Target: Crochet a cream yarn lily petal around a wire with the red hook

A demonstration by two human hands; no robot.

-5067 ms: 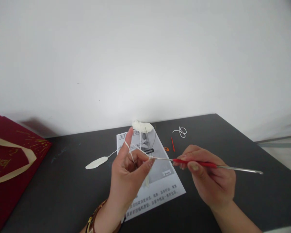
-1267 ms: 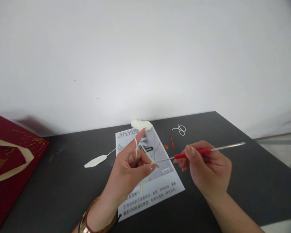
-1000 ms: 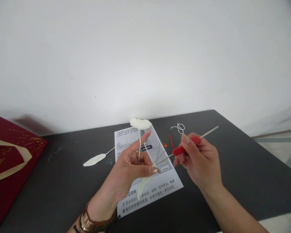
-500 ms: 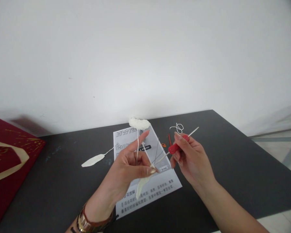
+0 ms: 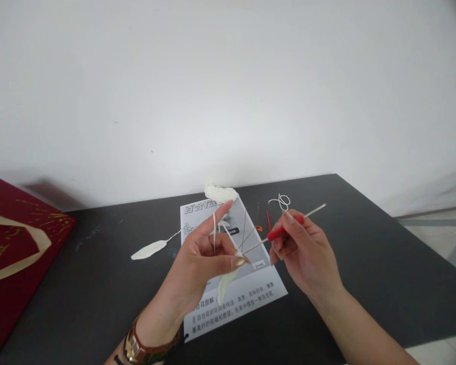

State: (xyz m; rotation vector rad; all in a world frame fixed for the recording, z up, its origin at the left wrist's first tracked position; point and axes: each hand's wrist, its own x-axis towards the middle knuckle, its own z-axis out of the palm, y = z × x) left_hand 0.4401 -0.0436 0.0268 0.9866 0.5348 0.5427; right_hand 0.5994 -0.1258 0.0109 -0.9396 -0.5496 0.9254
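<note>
My left hand (image 5: 205, 261) is raised over the printed sheet (image 5: 247, 289), thumb and middle finger pinched on a small cream crochet piece (image 5: 225, 282) that hangs below them. White yarn (image 5: 214, 230) loops over my extended index finger. My right hand (image 5: 306, 253) grips a red-handled crochet hook (image 5: 285, 229), its metal tip pointing left into the work at my left thumb. Thin wires stick up from the pinch point.
On the dark table (image 5: 365, 263) lie a ball of white yarn (image 5: 220, 192) at the sheet's top, a finished cream petal (image 5: 149, 249) to the left, a white yarn scrap (image 5: 283, 202), and red and orange small tools (image 5: 268, 221). A red bag (image 5: 11, 253) sits far left.
My right hand has tilted the hook from lying level to pointing up and right, keeping its tip at the work. The cream piece now hangs visibly below my left fingers.
</note>
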